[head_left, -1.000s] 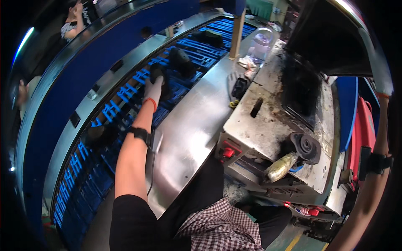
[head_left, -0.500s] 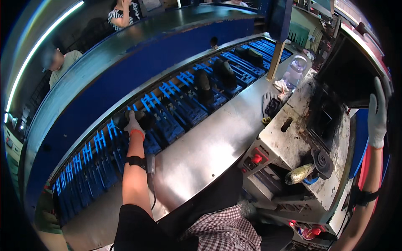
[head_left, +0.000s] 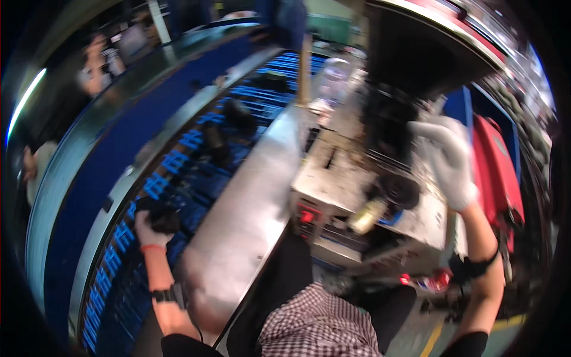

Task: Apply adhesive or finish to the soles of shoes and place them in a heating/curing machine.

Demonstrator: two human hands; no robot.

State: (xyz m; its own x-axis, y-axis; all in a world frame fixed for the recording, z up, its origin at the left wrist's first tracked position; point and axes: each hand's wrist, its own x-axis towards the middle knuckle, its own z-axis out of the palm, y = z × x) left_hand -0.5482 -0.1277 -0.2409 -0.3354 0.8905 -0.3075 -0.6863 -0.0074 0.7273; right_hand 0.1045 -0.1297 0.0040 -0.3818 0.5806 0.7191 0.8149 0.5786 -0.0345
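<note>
Over the slatted blue conveyor (head_left: pixel 157 184), touching a black shoe-like piece (head_left: pixel 165 219) with left hand (head_left: pixel 146 229); can't tell clenched from slack fingers through blur. Holding right hand (head_left: pixel 447 157) near off-white machine (head_left: pixel 342 185), with fingers released, loosely bent, apparently empty. Looks like picking up or setting down; for the next move, needs a sure hold, kept clear of slats. Has open room above bare steel bench (head_left: pixel 238 199); tighter toward blue wall panel (head_left: pixel 122 134).
</note>
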